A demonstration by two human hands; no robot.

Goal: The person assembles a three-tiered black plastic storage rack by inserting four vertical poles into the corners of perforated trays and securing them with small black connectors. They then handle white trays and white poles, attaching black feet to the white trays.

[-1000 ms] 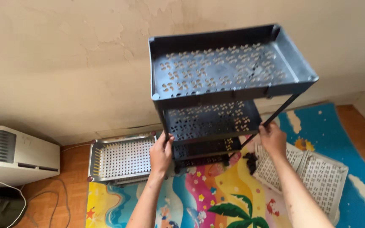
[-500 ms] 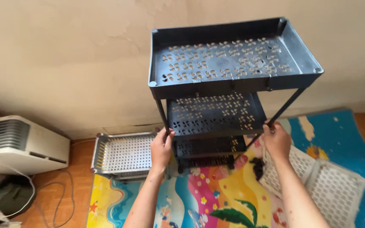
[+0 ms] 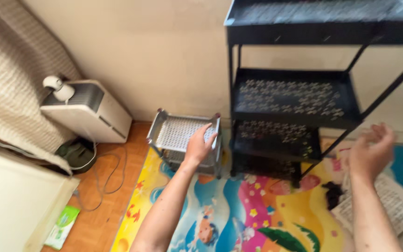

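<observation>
The dark shelf rack (image 3: 299, 107) stands upright on the colourful play mat (image 3: 239, 219) against the wall, at one o'clock in view. The left hand (image 3: 199, 145), fingers spread wide, reaches over the grey basket rack (image 3: 178, 135) at eleven o'clock. The right hand (image 3: 371, 151), blurred, hangs loosely open just beside the dark rack's slanted leg, holding nothing.

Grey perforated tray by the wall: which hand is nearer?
Left. The left hand is at the grey perforated tray, over its right end. The right hand is apart from it, on the far side of the dark three-tier rack.
</observation>
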